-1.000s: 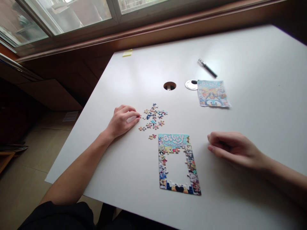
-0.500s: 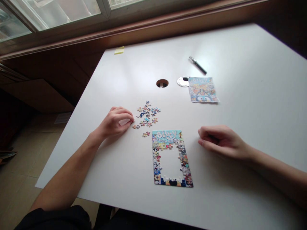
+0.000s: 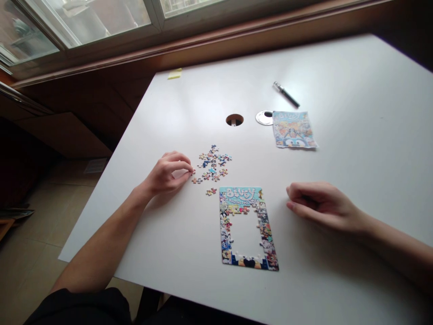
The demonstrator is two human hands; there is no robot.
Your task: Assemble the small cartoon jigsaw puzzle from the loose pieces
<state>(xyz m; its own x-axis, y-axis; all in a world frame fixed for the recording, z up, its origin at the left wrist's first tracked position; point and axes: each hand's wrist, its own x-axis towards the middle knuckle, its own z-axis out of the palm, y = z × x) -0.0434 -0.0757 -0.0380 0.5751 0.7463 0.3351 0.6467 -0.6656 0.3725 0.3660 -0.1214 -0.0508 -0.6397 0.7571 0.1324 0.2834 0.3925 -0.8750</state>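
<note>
My left hand [image 3: 172, 172] rests at the left edge of a loose pile of jigsaw puzzle pieces [image 3: 214, 163]. Its thumb and forefinger pinch a small puzzle piece [image 3: 193, 171] at the fingertips. Nearer to me lies a puzzle frame [image 3: 248, 196] with a "Bluey" title; pieces line its border, and the white table shows through its middle. To the right of the frame, my right hand [image 3: 316, 204] lies on the table, apart from the puzzle. Its fingers are curled into a loose fist, and nothing shows in it.
A crumpled printed wrapper [image 3: 294, 130] partly covers a round silver cover [image 3: 264, 118]. A cable hole [image 3: 234, 120] opens in the table [image 3: 162, 253] to its left. Farther back lie a black pen [image 3: 286, 95] and a yellow sticky note [image 3: 175, 74]. A window [image 3: 108, 20] stands beyond.
The camera view has turned slightly, so everything sits a little farther right. Both hands keep nearly the same places relative to the puzzle, the left still pinching at the pile's edge.
</note>
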